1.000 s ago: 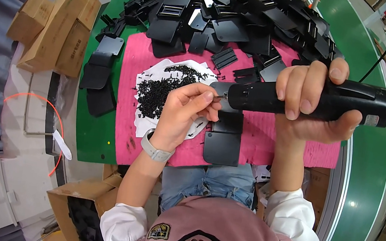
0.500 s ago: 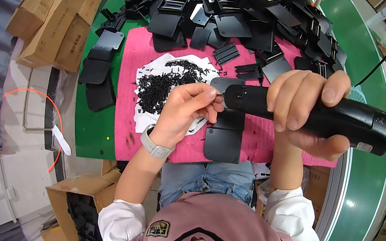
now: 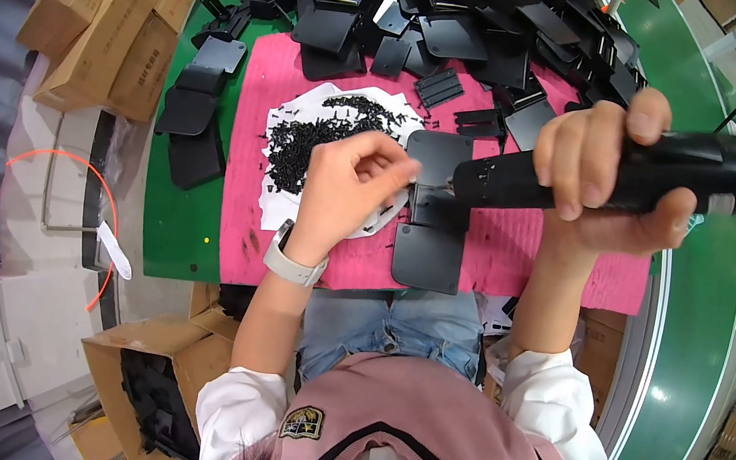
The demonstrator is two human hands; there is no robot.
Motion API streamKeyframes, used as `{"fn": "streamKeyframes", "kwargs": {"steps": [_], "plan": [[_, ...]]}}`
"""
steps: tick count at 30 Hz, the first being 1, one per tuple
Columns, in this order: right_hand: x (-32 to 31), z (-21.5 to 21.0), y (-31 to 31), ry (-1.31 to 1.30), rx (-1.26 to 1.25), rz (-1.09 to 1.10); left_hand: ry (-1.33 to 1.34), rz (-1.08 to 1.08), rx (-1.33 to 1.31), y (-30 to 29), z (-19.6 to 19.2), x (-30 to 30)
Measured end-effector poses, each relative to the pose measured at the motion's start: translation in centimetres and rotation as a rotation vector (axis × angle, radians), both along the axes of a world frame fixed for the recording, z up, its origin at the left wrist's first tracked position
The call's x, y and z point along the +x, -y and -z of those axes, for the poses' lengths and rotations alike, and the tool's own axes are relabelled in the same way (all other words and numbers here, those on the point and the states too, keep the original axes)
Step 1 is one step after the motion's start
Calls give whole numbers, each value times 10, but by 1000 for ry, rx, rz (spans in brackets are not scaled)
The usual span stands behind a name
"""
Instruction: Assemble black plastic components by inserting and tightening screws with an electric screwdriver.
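Green desk (image 3: pixel 180 234) is carrying a pink mat (image 3: pixel 565 261) across its middle. White sheet (image 3: pixel 280 207) is lying on the mat's left part, heaped with small black screws (image 3: pixel 326 132). Two flat black plastic plates (image 3: pixel 433 212) are sitting end to end on the mat, just beside the sheet. Big pile of black plastic parts (image 3: pixel 479 16) is covering the desk's far side. More black plates (image 3: pixel 195 106) are lying along the left green strip.

Green workbench (image 3: pixel 180 229), cardboard boxes (image 3: pixel 119 37), perhaps concrete floor (image 3: pixel 37 312)
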State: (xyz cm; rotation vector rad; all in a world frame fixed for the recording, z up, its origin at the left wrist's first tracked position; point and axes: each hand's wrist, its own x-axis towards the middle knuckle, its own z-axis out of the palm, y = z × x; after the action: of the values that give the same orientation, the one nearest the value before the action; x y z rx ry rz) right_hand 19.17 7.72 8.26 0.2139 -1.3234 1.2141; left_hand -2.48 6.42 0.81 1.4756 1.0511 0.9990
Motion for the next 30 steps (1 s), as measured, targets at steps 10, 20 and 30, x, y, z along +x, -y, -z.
{"fn": "streamKeyframes", "kwargs": {"steps": [10,20,30], "plan": [[-30,7,13,224,-247,99,-133,109,-88,4,2,-3],[-42,2,19,223,-382,130,-96,252,-271,4,2,-3],[-60,4,14,391,-353,271,-78,220,-192,6,5,-4]]}}
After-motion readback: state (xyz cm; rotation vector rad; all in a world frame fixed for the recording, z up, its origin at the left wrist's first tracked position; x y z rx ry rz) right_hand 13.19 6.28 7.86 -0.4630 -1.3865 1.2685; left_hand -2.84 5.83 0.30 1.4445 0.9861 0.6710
